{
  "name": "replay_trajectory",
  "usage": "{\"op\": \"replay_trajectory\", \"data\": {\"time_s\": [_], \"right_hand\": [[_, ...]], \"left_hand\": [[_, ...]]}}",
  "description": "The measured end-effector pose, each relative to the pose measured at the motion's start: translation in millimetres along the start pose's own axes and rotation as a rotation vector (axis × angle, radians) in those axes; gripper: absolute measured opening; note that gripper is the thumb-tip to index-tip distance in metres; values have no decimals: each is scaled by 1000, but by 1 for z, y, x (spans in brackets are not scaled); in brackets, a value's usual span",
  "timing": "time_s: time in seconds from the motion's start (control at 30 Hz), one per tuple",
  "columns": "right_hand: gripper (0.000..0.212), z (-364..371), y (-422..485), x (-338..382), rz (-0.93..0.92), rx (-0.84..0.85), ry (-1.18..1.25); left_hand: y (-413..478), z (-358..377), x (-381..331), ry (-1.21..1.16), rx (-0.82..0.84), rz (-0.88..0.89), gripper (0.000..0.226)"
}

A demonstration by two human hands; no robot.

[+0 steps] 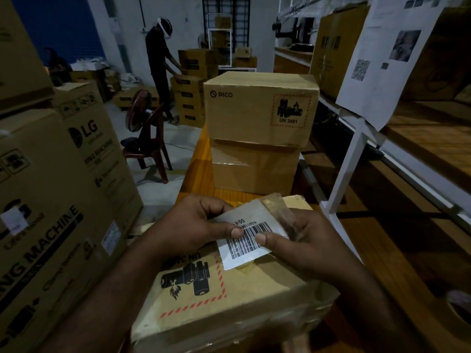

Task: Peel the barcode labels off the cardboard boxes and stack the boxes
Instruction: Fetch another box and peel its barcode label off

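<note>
Left grip (201, 225) and right grip (308, 242) each pinch the barcode label (248, 242), held just above the near cardboard box (229, 301), apparently pulling its last stuck edge free before stacking beside the far PICO box (257, 110).

We see a dim room: a barred window (225, 21) in the back wall (183, 11), a dark red chair (150, 149) on grey floor (183, 138), white shelving (350, 159) at right.

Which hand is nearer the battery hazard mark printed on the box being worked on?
Left. The left hand sits over the far edge of the battery hazard mark, pinching the barcode label; the right hand pinches the label's other side, further off.
</note>
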State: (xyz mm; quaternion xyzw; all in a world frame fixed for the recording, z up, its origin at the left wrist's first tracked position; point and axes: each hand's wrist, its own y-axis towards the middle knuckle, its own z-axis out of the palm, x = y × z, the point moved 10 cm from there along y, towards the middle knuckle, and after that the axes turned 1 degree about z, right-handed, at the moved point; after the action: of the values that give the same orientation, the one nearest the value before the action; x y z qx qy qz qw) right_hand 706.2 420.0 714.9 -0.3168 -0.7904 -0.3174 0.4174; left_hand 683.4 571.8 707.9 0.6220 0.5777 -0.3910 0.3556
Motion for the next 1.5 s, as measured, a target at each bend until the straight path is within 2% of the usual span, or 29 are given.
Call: {"op": "replay_trajectory", "data": {"time_s": [0.1, 0.2, 0.27, 0.43, 0.6, 0.93, 1.07, 1.17, 1.23, 1.3, 1.37, 1.43, 1.5], "right_hand": [[10, -3, -2, -1, 18, -13, 51], [14, -3, -5, -1, 14, -16, 74], [12, -3, -5, 0, 7, -15, 88], [12, -3, -6, 6, -37, -6, 136], [13, -5, -5, 7, -49, -3, 154], [21, 0, -4, 1, 17, 40, 155], [12, -7, -9, 11, -72, -27, 159], [11, -10, -14, 24, -186, -85, 87], [13, -12, -16, 29, -219, -136, 122], [24, -27, -17, 33, -216, -282, 235], [22, -43, -19, 31, -190, -406, 333], [7, -45, -14, 23, -112, -407, 392], [11, -36, -9, 14, -37, -371, 341]], "left_hand": [[0, 3, 3, 12, 5, -21, 28], [-3, -2, 6, -69, -21, -48, 57], [-6, -6, 7, -154, 2, -72, 64], [-14, -6, 13, -159, 113, -154, 58], [-17, -7, 7, -168, 71, -91, 27], [-20, -10, 1, -233, -14, 4, 31], [-20, -13, 1, -241, -36, 25, 32], [-19, -13, 2, -232, -25, 40, 33], [-20, -13, 5, -232, -13, 32, 39], [-20, -14, 6, -252, 13, 54, 42], [-20, -14, 9, -292, 25, 49, 45], [-18, -14, 13, -305, 20, 21, 49], [-17, -13, 11, -289, 23, 28, 54]]}}
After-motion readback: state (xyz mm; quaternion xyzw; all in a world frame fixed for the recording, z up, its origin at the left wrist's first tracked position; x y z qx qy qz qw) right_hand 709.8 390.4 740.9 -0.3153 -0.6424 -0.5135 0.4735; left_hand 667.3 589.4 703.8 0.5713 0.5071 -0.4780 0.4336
